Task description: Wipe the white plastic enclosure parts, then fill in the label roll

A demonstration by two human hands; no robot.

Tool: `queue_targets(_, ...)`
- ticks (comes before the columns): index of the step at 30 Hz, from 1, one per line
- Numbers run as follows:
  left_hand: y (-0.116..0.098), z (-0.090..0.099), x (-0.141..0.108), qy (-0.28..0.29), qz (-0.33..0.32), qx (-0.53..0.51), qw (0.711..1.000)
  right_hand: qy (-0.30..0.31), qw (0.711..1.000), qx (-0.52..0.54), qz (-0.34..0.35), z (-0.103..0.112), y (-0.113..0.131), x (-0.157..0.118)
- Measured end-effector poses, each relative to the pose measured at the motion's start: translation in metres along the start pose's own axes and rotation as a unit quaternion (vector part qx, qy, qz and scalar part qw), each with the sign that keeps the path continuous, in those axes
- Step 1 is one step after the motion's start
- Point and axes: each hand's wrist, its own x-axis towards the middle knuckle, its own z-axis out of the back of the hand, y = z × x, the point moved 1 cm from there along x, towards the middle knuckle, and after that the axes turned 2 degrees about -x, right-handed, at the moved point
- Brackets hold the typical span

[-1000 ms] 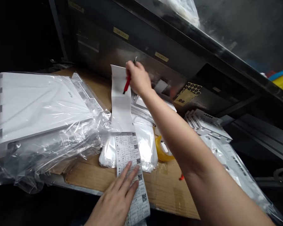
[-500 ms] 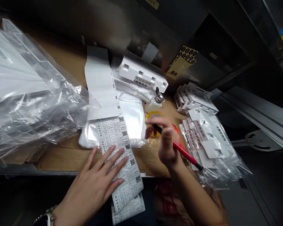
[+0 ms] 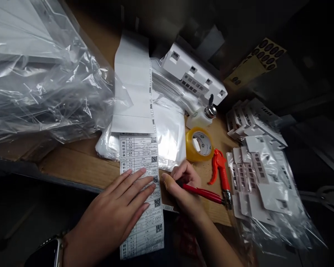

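Note:
A strip of printed labels [image 3: 144, 230] with QR codes runs down over the near edge of the cardboard-covered bench. My left hand [image 3: 119, 204] lies flat on it, fingers stretched out. Just right of the strip, my right hand [image 3: 185, 185] grips a red pen [image 3: 204, 193] with a dark end; its tip is hidden by the fingers. The blank white upper part of the strip [image 3: 132, 85] lies folded over a stack of clear plastic bags [image 3: 171, 137]. A roll of yellowish tape [image 3: 199, 144] and an orange-red air blow gun [image 3: 219, 167] sit beyond my right hand.
Large clear plastic wrapping [image 3: 52, 89] fills the left side. A pump bottle [image 3: 202, 115] stands behind the tape, near a white slotted plastic housing [image 3: 195, 74]. More white parts [image 3: 256, 120] and bagged white panels [image 3: 264, 181] lie at right. A sticker sheet [image 3: 256, 63] is at the back.
My right hand has come down and left with the pen, from above the tape to beside the label strip. The left hand stays on the strip. The camera view has shifted.

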Motion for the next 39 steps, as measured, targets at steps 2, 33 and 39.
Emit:
queue_targets(2,-0.0015,0.0004,0.0013,0.001,0.017,-0.008,1.0,-0.02,1.0,-0.004,0.015,-0.0016,-0.0039,-0.0018)
queue_targets(33,-0.006,0.0073,0.0063,0.012,0.074,-0.049,0.996,-0.069,0.987,-0.124,0.071,-0.0083,-0.0033,-0.0057)
queue_targets(39,-0.007,0.0084,0.0085,0.018,0.07,-0.048,0.996,-0.065,0.986,-0.131,0.077,-0.0084,-0.0023,-0.0058)
